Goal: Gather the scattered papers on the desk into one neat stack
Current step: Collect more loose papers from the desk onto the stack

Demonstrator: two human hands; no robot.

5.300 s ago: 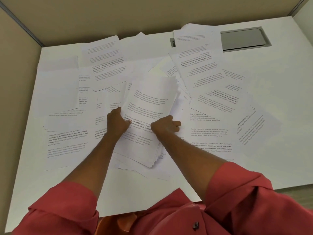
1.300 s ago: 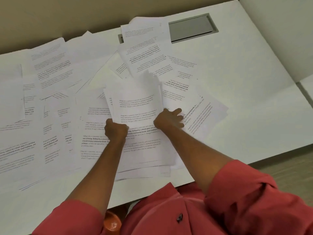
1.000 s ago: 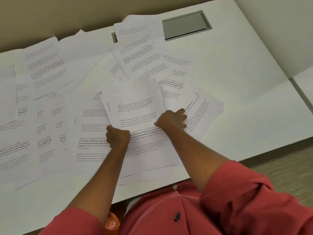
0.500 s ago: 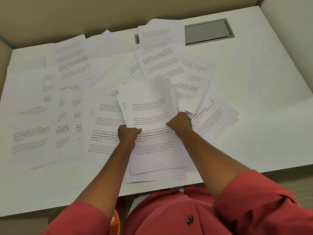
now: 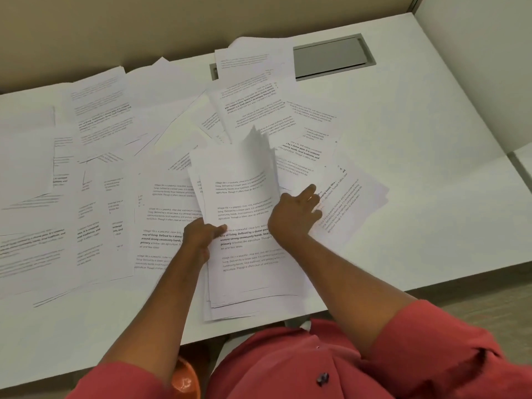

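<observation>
A thick stack of printed white papers (image 5: 244, 197) lies at the desk's near middle, its far end curling upward. My left hand (image 5: 201, 234) grips the stack's left edge, thumb on top. My right hand (image 5: 295, 214) rests at the stack's right edge with its fingers spread and reaching onto a small fan of sheets (image 5: 354, 200) to the right. Loose printed sheets (image 5: 95, 182) cover the left half of the desk, and more loose sheets (image 5: 259, 102) lie behind the stack.
The white desk (image 5: 417, 168) has a grey cable hatch (image 5: 331, 57) at the back right, partly under a sheet. Beige partition walls close the back and right. The desk's front edge runs just below the stack. An orange object (image 5: 184, 378) shows under the desk.
My right hand has opened and stretched its fingers rightward onto the fan of sheets. The stack's far end has curled up more. My left hand keeps its grip.
</observation>
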